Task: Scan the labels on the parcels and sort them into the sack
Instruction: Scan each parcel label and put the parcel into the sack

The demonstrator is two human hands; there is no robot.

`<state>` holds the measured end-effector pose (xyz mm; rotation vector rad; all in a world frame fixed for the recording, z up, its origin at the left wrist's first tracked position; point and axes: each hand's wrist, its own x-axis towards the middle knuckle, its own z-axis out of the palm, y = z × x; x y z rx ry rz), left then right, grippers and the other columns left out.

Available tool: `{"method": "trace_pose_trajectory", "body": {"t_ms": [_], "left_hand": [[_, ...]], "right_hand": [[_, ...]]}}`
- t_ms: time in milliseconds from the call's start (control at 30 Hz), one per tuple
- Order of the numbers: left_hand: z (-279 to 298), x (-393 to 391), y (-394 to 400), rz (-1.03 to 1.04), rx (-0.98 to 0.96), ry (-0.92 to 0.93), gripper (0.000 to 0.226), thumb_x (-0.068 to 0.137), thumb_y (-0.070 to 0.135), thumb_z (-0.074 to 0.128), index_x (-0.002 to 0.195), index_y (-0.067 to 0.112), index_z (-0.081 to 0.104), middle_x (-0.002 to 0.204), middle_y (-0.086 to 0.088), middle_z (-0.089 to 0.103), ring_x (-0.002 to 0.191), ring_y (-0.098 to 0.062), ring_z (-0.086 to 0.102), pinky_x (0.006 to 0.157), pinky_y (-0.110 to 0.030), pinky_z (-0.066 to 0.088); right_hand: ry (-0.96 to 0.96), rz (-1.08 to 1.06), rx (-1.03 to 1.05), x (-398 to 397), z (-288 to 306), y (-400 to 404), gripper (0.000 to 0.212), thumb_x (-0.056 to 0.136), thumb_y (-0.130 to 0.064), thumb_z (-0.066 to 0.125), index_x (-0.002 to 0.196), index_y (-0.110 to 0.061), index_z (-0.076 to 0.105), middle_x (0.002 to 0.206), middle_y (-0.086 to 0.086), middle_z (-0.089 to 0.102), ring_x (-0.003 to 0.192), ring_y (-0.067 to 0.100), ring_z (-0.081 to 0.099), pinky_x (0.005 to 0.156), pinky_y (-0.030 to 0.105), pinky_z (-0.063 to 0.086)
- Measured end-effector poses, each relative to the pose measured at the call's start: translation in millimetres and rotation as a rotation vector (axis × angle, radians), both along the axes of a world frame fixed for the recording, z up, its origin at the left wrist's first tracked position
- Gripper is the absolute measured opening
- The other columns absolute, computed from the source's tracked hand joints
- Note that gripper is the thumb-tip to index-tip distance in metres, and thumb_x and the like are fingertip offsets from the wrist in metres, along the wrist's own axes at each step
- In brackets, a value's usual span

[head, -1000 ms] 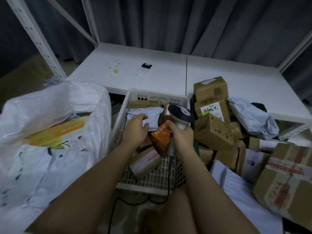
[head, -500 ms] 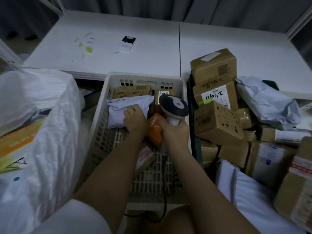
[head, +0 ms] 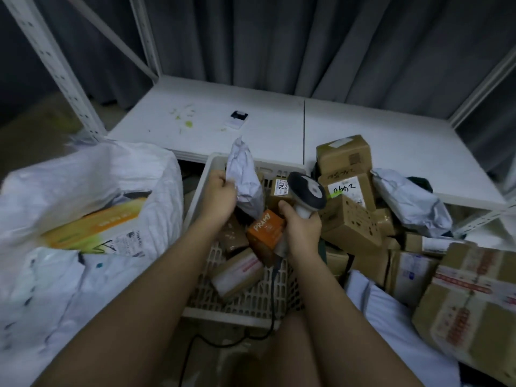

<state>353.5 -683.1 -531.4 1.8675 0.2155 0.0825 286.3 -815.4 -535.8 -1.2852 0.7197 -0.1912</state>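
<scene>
**Grey mailer lifted from the crate, scanner in the other grip**

The grey poly mailer (head: pixel 244 180) stands almost upright above the white slotted crate (head: pixel 205 185), its crumpled top pointing to 12 o'clock. The left hand (head: pixel 219 195) sits at the mailer's 9 o'clock side; its grip is clenched on the bag's left edge, fingers curled round the plastic, thumb hidden behind it. The mailer's label side cannot be made out.

At 3 o'clock of the mailer, the right hand (head: pixel 303 227) grasps the handle of the barcode scanner (head: pixel 307 189), fingers wrapped fully round it. The scanner's round dark head tilts toward 1 o'clock, just beside the mailer's lower end. Its cable (head: pixel 272 291) drops toward 6 o'clock over the crate's near wall and out of sight between the forearms.

Under the hands, inside the crate, lie an orange box (head: pixel 264 229) marked PRAMY, touching the right hand's knuckles, and a taped brown carton (head: pixel 237 275) at 6 o'clock of it. The forearms cover much of the crate floor.

The white woven sack (head: pixel 92 174) gapes at 9 o'clock of the crate, a yellow-green box (head: pixel 92 230) showing inside; its lower part is blurred. A heap of cardboard parcels (head: pixel 351 222) fills the 3 o'clock side, cut off by the frame edge. The white table (head: pixel 279 127) lies at 12 o'clock.
</scene>
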Motion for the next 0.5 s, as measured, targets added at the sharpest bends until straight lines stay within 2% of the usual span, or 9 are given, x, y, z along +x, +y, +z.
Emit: {"method": "trace_pose_trajectory", "body": {"t_ms": [67,167,233,300,333,400,500], "left_hand": [[29,-21,19,-0.029,-0.113,-0.017,0.022,0.097,0.008,0.043,0.076,0.017,0.039,0.069,0.001,0.040,0.062,-0.013,0.042,0.056,-0.027,0.035],[68,-60,50,-0.094,-0.228,0.033,0.017,0.099,0.014,0.044,0.083,0.021,0.045,0.084,-0.006,0.054,0.076,-0.022,0.055,0.074,-0.040,0.052],[89,-88,72,-0.142,-0.257,0.048,0.019,0.101,0.015,0.042,0.083,0.021,0.045,0.082,-0.004,0.056,0.069,-0.017,0.056,0.064,-0.033,0.054],[108,-116,94,-0.184,-0.248,0.057,0.021,0.101,0.015,0.041,0.082,0.022,0.046,0.076,0.000,0.057,0.065,-0.013,0.055,0.060,-0.028,0.050],[116,-129,105,-0.205,-0.242,0.065,0.022,0.101,0.015,0.042,0.081,0.023,0.046,0.073,0.001,0.058,0.063,-0.013,0.055,0.061,-0.028,0.049],[129,-151,126,-0.238,-0.239,0.069,0.022,0.101,0.014,0.043,0.080,0.023,0.046,0.067,0.004,0.058,0.057,-0.011,0.054,0.059,-0.028,0.048],[142,-178,153,-0.238,-0.236,0.080,0.022,0.100,0.013,0.044,0.080,0.022,0.047,0.068,0.002,0.057,0.056,-0.010,0.053,0.052,-0.023,0.048]], "right_hand": [[-0.025,0.014,0.008,-17,19,5,0.025,0.083,-0.014,0.076,0.099,-0.018,0.058,0.097,0.002,0.066,0.099,0.025,0.064,0.092,0.041,0.052],[-0.125,0.055,-0.029,-43,47,13,0.020,0.082,-0.012,0.077,0.097,-0.015,0.063,0.100,0.001,0.067,0.093,0.016,0.064,0.088,0.034,0.050],[-0.179,0.091,-0.048,-58,66,23,0.032,0.079,-0.015,0.080,0.107,-0.013,0.064,0.107,0.000,0.067,0.104,0.019,0.063,0.096,0.035,0.048],[-0.220,0.176,-0.068,-71,85,36,0.060,0.072,-0.024,0.086,0.125,-0.011,0.060,0.123,0.004,0.065,0.116,0.021,0.059,0.105,0.041,0.045],[-0.243,0.235,-0.086,-75,92,42,0.060,0.070,-0.025,0.087,0.123,-0.013,0.062,0.121,0.003,0.066,0.114,0.020,0.060,0.104,0.042,0.046],[-0.269,0.387,-0.125,-85,108,57,0.037,0.073,-0.017,0.085,0.105,-0.020,0.066,0.108,-0.003,0.069,0.104,0.014,0.064,0.097,0.036,0.050],[-0.274,0.537,-0.192,-98,127,84,0.039,0.071,-0.012,0.085,0.106,-0.013,0.066,0.109,0.004,0.071,0.104,0.019,0.067,0.093,0.036,0.054]]}}
